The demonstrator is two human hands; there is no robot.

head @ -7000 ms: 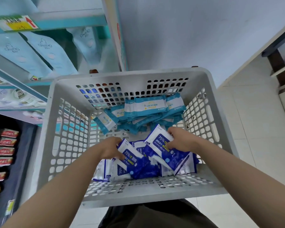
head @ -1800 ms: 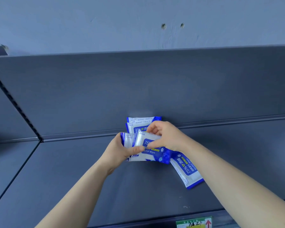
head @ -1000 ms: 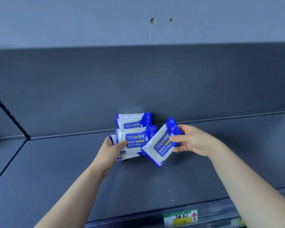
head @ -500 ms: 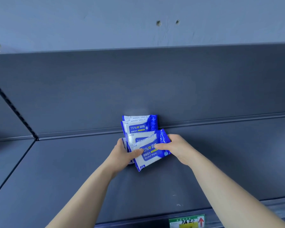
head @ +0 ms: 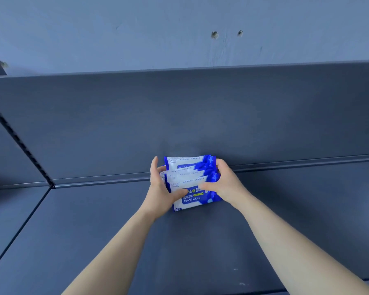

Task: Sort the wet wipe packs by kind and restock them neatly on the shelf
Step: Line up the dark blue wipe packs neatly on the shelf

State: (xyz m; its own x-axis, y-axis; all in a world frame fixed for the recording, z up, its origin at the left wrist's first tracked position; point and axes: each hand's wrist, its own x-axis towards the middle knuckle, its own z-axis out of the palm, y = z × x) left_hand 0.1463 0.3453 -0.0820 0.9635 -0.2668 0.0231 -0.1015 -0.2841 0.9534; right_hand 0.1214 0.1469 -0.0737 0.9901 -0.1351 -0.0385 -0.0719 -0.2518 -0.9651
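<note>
A person's left hand and right hand clamped a short row of blue-and-white soft plastic alcohol wipe packs from either end on a dark grey metal shelf. The left fingers stood straight along the packs' left edges with the thumb hooked over the front pack. The right fingers curled round the right ends, thumb pressing the front label. The squeeze appeared meant to square the packs of one kind into a single file, labels facing outward.

The rearmost pack stood upright against the dark grey back panel, just above the raised ridge where panel met shelf. That backstop left no room to push further in. Bare shelf stretched well to both sides and forward towards the front edge, so more packs could likely go beside or ahead of the row. A slotted upright bounded the bay at far left.
</note>
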